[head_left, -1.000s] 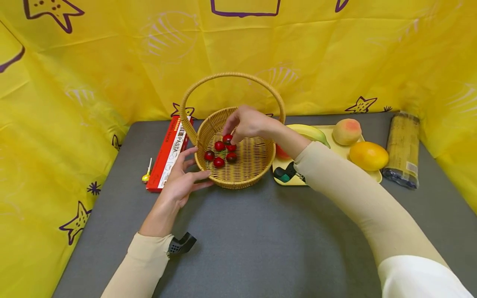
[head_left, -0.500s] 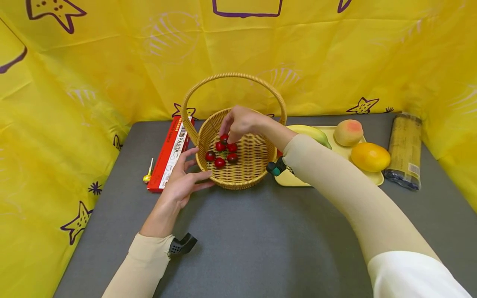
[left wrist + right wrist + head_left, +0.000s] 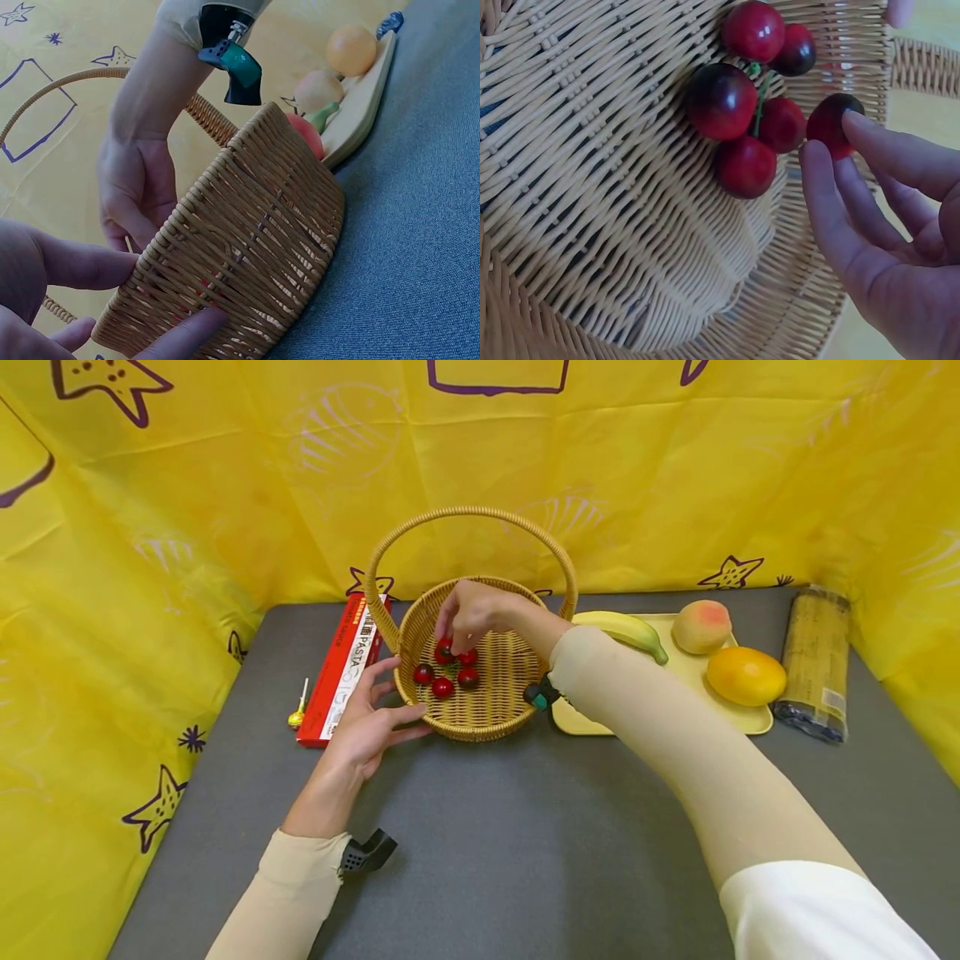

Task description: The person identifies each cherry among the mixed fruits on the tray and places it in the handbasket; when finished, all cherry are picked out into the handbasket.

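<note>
In the head view, a round wicker basket with a tall hoop handle stands at the back middle. My right hand reaches inside it. Thumb and fingertip pinch a dark red cherry, seen up close in the right wrist view, beside the other cherries. Several lie at the left of the basket floor, with green stems between some. My left hand touches the basket's front left side, its fingers spread. In the left wrist view one finger meets the rim and another lies along the outer wall.
A red pasta box and a lollipop lie left of the basket. To the right, a cream tray holds a banana, a peach and a mango. Beyond it lies a plastic-wrapped yellowish pack.
My right hand has moved slightly left and down inside the basket with the pinched cherry, closer to the others. The left hand stays at the basket's side.
</note>
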`<action>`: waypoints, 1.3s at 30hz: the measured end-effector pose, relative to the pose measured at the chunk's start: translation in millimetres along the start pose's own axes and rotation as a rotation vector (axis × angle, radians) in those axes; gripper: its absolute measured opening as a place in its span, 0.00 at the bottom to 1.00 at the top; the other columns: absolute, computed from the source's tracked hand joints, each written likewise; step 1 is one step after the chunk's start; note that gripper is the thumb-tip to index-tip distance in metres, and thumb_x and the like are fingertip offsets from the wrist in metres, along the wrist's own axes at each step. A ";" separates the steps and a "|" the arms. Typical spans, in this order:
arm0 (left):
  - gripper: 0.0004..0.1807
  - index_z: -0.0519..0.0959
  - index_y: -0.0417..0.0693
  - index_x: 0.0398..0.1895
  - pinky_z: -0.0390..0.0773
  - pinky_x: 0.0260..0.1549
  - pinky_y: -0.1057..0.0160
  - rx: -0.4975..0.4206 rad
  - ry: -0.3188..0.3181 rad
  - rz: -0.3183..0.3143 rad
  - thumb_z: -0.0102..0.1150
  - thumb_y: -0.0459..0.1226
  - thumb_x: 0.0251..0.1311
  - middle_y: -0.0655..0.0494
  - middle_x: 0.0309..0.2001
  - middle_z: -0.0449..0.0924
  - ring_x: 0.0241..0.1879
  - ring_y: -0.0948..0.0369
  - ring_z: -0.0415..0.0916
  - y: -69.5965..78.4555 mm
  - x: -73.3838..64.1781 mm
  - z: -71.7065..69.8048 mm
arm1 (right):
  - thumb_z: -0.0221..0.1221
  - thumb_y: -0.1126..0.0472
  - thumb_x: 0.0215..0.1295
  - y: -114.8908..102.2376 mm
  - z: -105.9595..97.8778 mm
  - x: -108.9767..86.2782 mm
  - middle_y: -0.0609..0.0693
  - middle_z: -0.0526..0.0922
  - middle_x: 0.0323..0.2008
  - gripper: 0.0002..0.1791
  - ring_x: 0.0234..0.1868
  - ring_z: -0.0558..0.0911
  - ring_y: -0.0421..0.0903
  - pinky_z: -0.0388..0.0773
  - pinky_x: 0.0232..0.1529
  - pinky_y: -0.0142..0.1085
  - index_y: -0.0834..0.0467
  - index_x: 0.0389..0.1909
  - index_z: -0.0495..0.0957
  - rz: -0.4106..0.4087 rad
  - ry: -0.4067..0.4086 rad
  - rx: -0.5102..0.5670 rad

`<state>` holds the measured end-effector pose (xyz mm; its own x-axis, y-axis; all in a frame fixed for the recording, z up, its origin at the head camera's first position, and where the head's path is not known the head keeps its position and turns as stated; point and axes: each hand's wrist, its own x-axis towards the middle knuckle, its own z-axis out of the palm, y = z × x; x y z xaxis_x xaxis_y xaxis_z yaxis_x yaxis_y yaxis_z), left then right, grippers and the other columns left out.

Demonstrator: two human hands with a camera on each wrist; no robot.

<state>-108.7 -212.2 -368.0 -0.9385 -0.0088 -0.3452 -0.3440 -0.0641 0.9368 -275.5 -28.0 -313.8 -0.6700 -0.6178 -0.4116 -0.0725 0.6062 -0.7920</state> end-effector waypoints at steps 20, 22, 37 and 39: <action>0.46 0.54 0.60 0.81 0.89 0.47 0.47 -0.012 0.006 0.007 0.62 0.22 0.66 0.43 0.74 0.52 0.61 0.37 0.76 -1.2 -1.1 -0.1 | 0.70 0.79 0.54 -1.2 10.0 9.9 0.59 0.84 0.45 0.19 0.39 0.83 0.47 0.90 0.48 0.42 0.65 0.47 0.87 0.031 -0.033 -0.147; 0.46 0.54 0.59 0.81 0.89 0.47 0.47 -0.011 0.005 0.009 0.61 0.22 0.66 0.43 0.74 0.53 0.60 0.38 0.77 -1.3 -1.0 0.0 | 0.70 0.79 0.54 -1.3 9.9 9.9 0.58 0.84 0.45 0.19 0.40 0.83 0.47 0.90 0.48 0.41 0.65 0.48 0.87 0.035 -0.039 -0.153; 0.47 0.54 0.59 0.81 0.89 0.47 0.47 -0.010 0.000 0.016 0.62 0.22 0.66 0.43 0.73 0.53 0.60 0.38 0.77 -2.1 0.4 -0.4 | 0.72 0.77 0.54 -2.7 10.8 10.7 0.53 0.84 0.39 0.19 0.37 0.82 0.46 0.89 0.49 0.44 0.61 0.46 0.88 0.040 -0.037 -0.211; 0.46 0.54 0.59 0.81 0.89 0.47 0.47 -0.010 -0.002 0.017 0.62 0.22 0.66 0.42 0.73 0.53 0.60 0.38 0.77 -2.2 0.4 -0.5 | 0.72 0.77 0.54 -2.9 10.9 10.8 0.53 0.84 0.39 0.18 0.37 0.82 0.46 0.89 0.49 0.43 0.61 0.47 0.88 0.044 -0.036 -0.212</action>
<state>-108.3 -212.5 -370.2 -0.9443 -0.0083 -0.3289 -0.3275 -0.0735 0.9420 -274.5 -41.9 -320.9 -0.6495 -0.6034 -0.4626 -0.1998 0.7225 -0.6618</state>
